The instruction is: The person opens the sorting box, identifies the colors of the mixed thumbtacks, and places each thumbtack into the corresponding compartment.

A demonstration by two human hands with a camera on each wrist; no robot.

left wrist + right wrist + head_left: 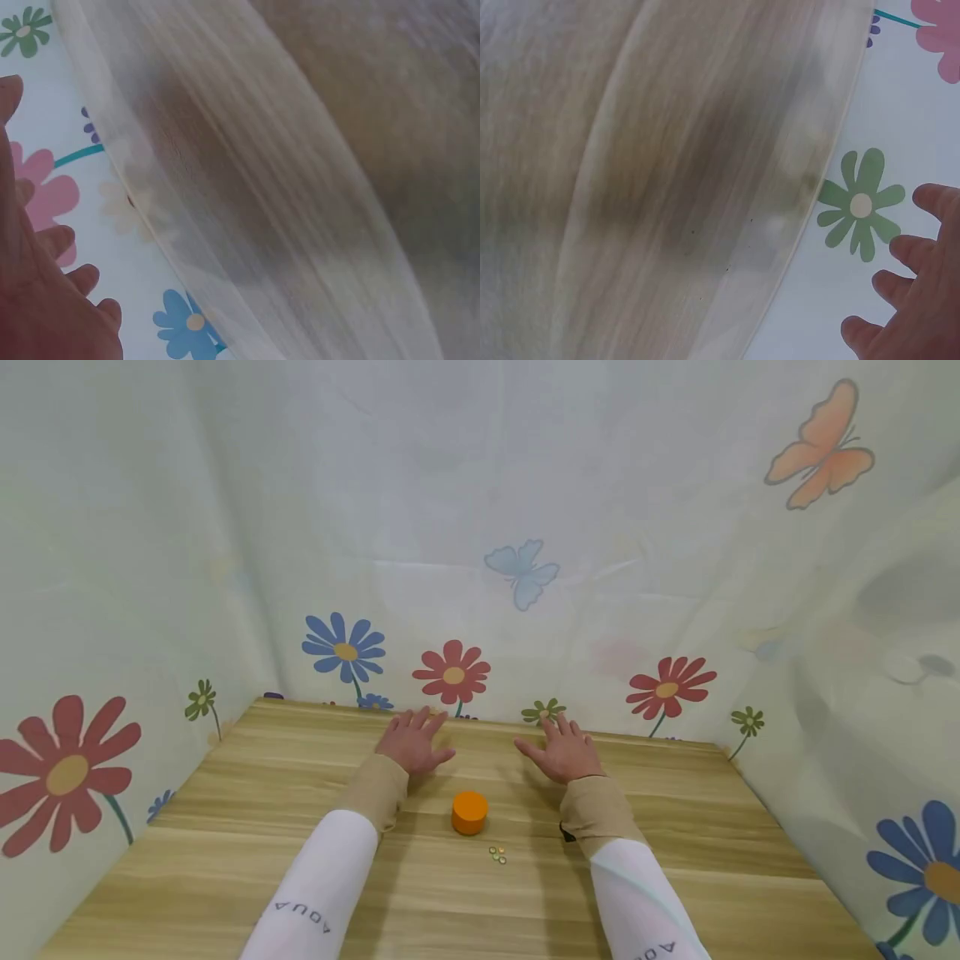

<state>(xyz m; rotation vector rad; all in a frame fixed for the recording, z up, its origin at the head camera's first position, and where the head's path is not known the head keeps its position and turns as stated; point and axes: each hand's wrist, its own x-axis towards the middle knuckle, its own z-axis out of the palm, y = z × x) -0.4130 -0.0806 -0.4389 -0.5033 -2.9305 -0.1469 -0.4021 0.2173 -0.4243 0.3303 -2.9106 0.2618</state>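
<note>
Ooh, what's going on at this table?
A person's left hand and right hand are stretched toward the far edge of a wooden table, spread out and holding nothing. Nearer the person sits an orange cylinder, with a few tiny round pieces close by. Neither hand touches those.

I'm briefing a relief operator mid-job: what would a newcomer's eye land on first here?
Probably the bright orange cylinder on the wooden table, between the forearms, with a few tiny round pieces just to its right and nearer the person. Next, the left hand and right hand, fingers spread near the table's far edge. Then the large orange butterfly, upper right on the backdrop.
</note>
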